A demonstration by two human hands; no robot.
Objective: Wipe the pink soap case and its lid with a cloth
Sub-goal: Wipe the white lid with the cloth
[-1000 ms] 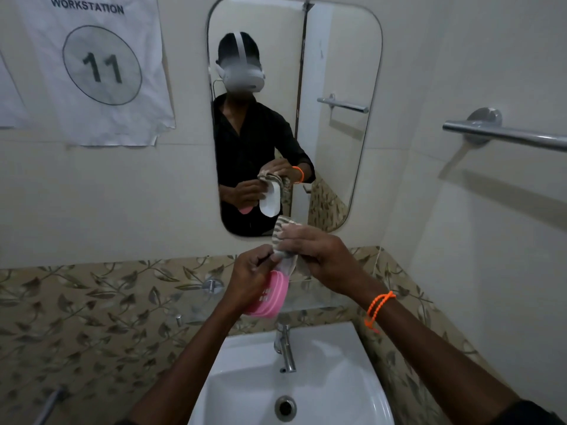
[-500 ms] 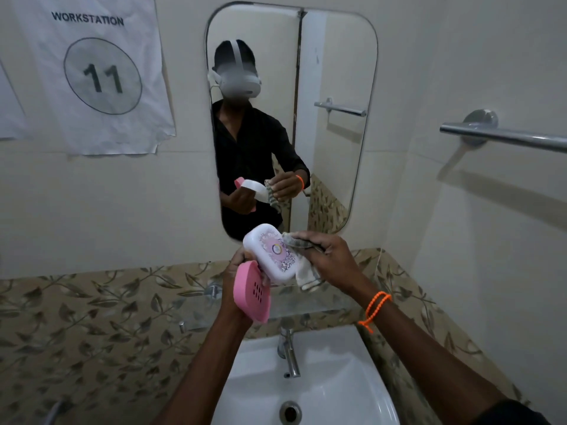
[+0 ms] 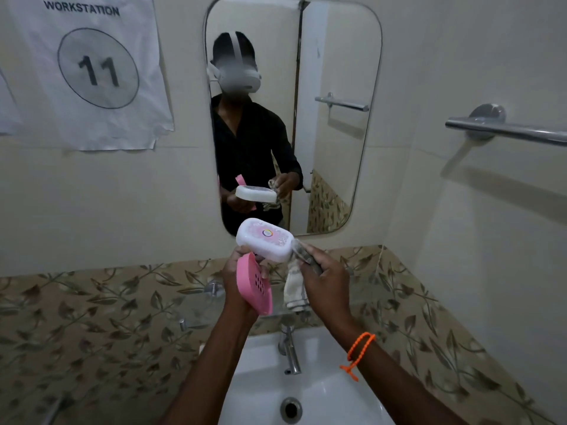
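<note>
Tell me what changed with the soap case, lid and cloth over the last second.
The lid swung up from behind the cloth, its top now facing the camera. The pink case turned edge-on. The cloth slid off the lid's face to its right end, hanging down. Unchanged: left hand holds case and lid, right hand holds the cloth, over the sink.

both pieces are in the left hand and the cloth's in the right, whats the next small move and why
Probably slide the cloth across the white lid. The right hand pinches it at the lid's near end, the lid's printed top lies exposed, and the left hand steadies lid and pink soap case.
</note>
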